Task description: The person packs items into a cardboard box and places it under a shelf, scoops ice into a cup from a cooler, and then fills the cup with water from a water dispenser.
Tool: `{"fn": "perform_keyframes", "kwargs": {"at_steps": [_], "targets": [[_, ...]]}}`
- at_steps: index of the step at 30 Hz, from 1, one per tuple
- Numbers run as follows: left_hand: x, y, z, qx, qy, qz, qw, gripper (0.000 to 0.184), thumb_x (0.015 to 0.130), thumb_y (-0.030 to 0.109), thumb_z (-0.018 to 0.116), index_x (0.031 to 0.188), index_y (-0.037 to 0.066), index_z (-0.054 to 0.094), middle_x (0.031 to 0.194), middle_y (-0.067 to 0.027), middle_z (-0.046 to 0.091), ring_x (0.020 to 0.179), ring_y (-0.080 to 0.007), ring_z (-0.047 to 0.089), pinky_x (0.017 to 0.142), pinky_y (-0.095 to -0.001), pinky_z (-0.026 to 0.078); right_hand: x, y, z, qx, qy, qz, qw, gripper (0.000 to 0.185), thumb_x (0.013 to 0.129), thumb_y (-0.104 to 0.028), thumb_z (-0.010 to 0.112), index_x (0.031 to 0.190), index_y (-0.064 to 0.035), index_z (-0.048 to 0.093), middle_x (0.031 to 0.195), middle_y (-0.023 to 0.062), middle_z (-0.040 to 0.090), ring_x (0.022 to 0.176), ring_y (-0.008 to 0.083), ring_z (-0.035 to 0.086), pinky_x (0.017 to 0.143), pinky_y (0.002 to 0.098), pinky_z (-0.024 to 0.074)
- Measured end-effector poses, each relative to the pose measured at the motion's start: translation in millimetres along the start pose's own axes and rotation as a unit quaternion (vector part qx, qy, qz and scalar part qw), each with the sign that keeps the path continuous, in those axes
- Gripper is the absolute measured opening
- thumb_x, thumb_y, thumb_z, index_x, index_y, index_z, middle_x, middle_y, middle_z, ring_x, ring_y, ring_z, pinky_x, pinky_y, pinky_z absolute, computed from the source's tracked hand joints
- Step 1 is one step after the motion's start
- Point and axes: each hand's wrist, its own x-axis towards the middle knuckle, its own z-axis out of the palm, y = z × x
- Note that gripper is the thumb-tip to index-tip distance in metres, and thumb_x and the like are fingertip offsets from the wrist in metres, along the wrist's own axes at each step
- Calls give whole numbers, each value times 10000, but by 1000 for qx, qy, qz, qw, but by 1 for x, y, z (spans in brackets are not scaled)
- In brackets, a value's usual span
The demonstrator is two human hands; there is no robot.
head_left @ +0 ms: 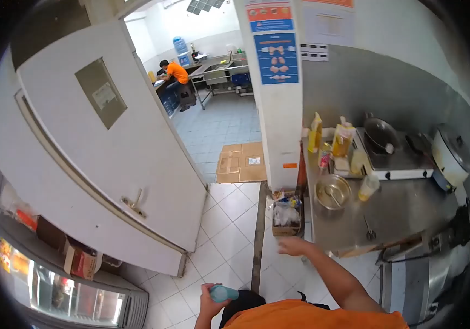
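My left hand [206, 300] is closed around a translucent teal cup-like container [224, 293], held low in front of my body. What is inside it, if anything, I cannot make out. Out ahead on the other side is my right hand [293, 246], above the floor and left of the steel table's front corner. Its fingers look curled, but they are small and blurred, and I see nothing in them. Just beyond it, a cardboard box [285, 228] full of plastic wrappings stands on the floor against the pillar.
The steel table [399, 211] bears a metal bowl [333, 192], tongs [369, 229], bottles and a stove with a wok [380, 133]. A white door [98, 126] stands open. Flattened cardboard [240, 163] lies past the doorway; a person [177, 74] in orange leans over a far counter.
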Motion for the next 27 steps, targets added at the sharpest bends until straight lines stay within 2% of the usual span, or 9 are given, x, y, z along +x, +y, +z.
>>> {"fn": "perform_keyframes", "kwargs": {"at_steps": [2,4,7,13,17,19,21,24,27], "targets": [[61,-19,-15,-4,20,-4,1000,849,563,207,964,1165,50,386,1114,-184,688,990,-306,688,875,-402,559,82,-65,-63,65,-9,-29,997,566,950,-487,589,1270,-20,572,1255,212,626,1162,392,591,974,458,472],[123,-28,-33,-13,4,17,1000,828,558,195,968,1133,55,388,1115,-184,685,988,-300,683,875,-396,557,170,-80,-63,96,25,-157,983,589,901,-447,675,1308,-43,541,1238,220,643,1141,395,610,945,464,492],[237,-40,-52,-115,-25,60,991,825,574,203,968,1151,47,399,1188,-205,654,1048,-312,661,896,-397,543,254,-124,-92,147,-121,-118,975,807,811,-371,793,1454,-89,396,1312,245,595,1191,401,589,972,456,482],[474,17,-75,-127,-144,173,966,843,626,256,950,1232,14,416,1264,-222,610,1145,-325,616,950,-413,508,335,-132,-174,289,68,-180,938,1235,708,-317,884,1579,-132,29,1438,224,488,1211,436,566,1001,476,464],[623,69,-54,-107,-184,229,950,812,667,227,922,1280,29,428,1283,-181,571,1171,-289,579,977,-416,477,398,-86,-241,383,129,-27,914,1217,710,-381,877,1572,-102,65,1465,205,459,1344,438,455,1102,456,392],[697,83,-35,-73,-241,265,931,826,664,251,930,1295,27,446,1340,-172,543,1210,-291,558,968,-416,479,433,-46,-254,262,334,-64,903,1139,720,-376,868,1551,-82,147,1510,197,390,1361,410,448,1094,449,403],[779,97,-20,-68,-294,301,904,832,669,268,932,1307,31,454,1368,-162,521,1233,-292,539,960,-410,484,465,-18,-305,250,382,-19,890,1067,708,-377,879,1512,-74,246,1553,190,307,1369,387,444,1081,447,414],[889,120,-21,-94,-360,279,885,797,730,300,895,1352,64,456,1382,-158,510,1268,-293,513,953,-410,501,523,14,-382,281,372,22,884,1089,698,-326,899,1510,-78,218,1257,192,608,1195,363,599,1005,452,471],[995,100,-24,-78,-358,202,908,755,779,333,855,1373,86,461,1397,-155,500,1288,-278,498,940,-413,510,603,77,-436,301,307,79,899,994,670,-330,916,1444,-82,343,1255,175,605,1183,341,603,995,434,477]]}}
